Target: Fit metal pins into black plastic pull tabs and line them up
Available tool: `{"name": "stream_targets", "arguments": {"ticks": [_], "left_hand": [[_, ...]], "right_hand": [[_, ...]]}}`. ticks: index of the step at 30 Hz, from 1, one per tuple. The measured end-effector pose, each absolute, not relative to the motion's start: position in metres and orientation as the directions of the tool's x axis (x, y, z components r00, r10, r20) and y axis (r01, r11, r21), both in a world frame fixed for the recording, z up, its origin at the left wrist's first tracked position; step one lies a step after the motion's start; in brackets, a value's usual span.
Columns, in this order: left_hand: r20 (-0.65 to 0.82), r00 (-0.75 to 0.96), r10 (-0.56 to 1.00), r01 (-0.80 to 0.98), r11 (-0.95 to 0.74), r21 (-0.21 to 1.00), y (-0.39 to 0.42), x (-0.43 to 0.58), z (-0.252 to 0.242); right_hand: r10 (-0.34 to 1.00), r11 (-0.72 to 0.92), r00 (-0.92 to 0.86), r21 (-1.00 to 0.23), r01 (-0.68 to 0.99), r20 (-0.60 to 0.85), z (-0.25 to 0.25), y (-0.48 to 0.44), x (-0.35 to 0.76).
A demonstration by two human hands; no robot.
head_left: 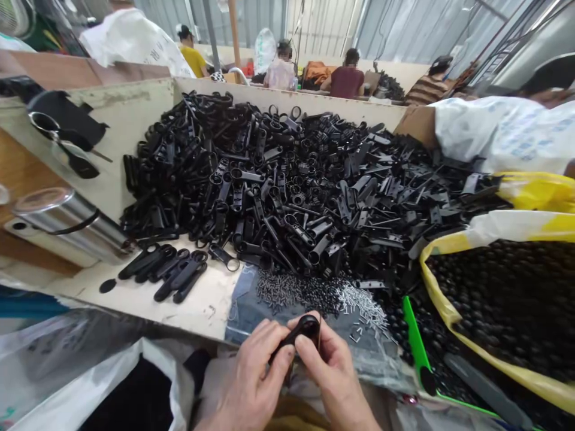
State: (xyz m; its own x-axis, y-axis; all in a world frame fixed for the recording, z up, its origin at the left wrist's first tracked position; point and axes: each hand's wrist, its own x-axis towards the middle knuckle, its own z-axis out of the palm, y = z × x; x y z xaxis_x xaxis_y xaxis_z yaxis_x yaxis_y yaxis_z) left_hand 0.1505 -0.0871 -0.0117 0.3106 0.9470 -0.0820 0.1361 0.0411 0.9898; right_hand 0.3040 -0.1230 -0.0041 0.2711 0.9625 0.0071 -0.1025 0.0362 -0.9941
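Between my two hands, just over the table's front edge, is a black plastic handle-like part [308, 326] with a rounded end. My left hand [258, 368] has its fingers closed around the part's lower left end. My right hand [330, 365] pinches the rounded end with thumb and fingers. Right behind my hands lie dark screws [276, 290], and to their right a scatter of silver pins [363, 305]. Several similar black parts [168, 266] rest in a row on the pale tabletop at the left.
A large heap of black plastic parts [269, 179] fills the table's back. On the right stands a yellow-rimmed bag [442, 305] of small black pieces, beside a green-edged tray [415, 341]. A steel flask [72, 218] lies left. An open white sack [179, 377] sits below. Several people work behind.
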Motion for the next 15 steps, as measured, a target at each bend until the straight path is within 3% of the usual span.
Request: {"name": "stream_targets", "arguments": {"ticks": [4, 9, 15], "left_hand": [[-0.079, 0.414, 0.907, 0.134, 0.025, 0.991, -0.084, 0.154, 0.004], [-0.062, 0.477, 0.877, 0.169, -0.023, 0.985, -0.081, 0.154, 0.010], [-0.017, 0.274, 0.962, 0.296, -0.068, 0.953, -0.093, 0.155, -0.020]], "right_hand": [[0.963, 0.088, 0.265, -0.988, -0.124, 0.053, -0.004, -0.125, 0.303], [0.965, 0.051, 0.262, -0.984, -0.171, 0.005, -0.001, -0.124, 0.301], [0.947, -0.079, 0.279, -0.957, -0.279, -0.159, -0.007, -0.116, 0.293]]}}
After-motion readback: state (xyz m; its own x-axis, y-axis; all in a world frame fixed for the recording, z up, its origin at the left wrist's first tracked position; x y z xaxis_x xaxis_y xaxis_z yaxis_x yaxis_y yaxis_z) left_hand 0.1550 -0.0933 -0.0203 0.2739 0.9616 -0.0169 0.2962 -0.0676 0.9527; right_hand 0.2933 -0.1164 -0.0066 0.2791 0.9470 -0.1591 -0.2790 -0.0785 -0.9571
